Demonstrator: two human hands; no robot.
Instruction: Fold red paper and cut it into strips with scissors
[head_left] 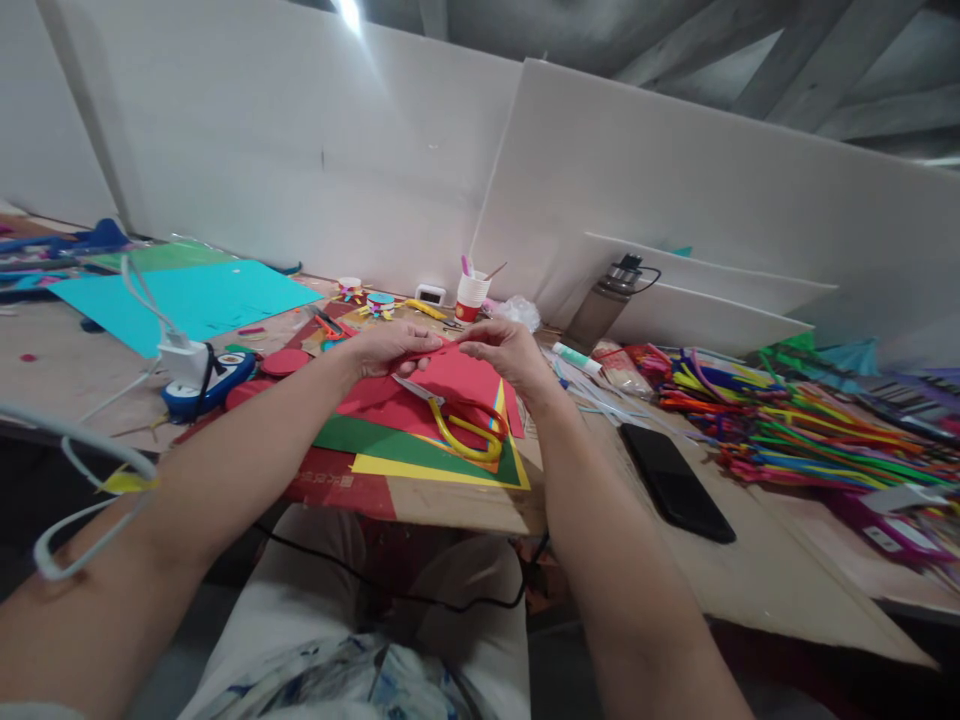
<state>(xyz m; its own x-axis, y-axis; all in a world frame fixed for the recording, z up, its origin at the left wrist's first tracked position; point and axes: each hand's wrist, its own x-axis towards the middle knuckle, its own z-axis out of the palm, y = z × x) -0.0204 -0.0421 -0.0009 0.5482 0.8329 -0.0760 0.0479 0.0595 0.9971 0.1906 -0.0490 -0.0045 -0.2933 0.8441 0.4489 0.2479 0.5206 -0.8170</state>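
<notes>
A small red piece point(448, 347) is pinched between the fingertips of the left hand point(396, 346) and the right hand point(501, 352), which are brought close together; its exact shape is mostly hidden by the fingers. It is held above the middle of the table point(45, 345), over a stack near the front edge. In that stack a red sheet point(465, 382) is laid on top, with a green sheet point(360, 436) and a yellow sheet point(390, 467) exposed along the side nearest the front edge. Scissors point(440, 420) with yellow and orange handles are rested across the sheets, their blades parted and pointed toward the left hand. Toward the back edge, a paper cup point(472, 290) is filled with slender tools, and a small white timer point(430, 294) is set just beside it. A dark bottle point(596, 308) is stood, tilted in the view, farther right along that edge. A black phone point(675, 480) is placed toward the front edge on the right, and colourful pipe cleaners point(810, 425) are heaped beyond it. Toward the left, a blue sheet point(195, 300) is spread behind a power strip point(214, 385).
</notes>
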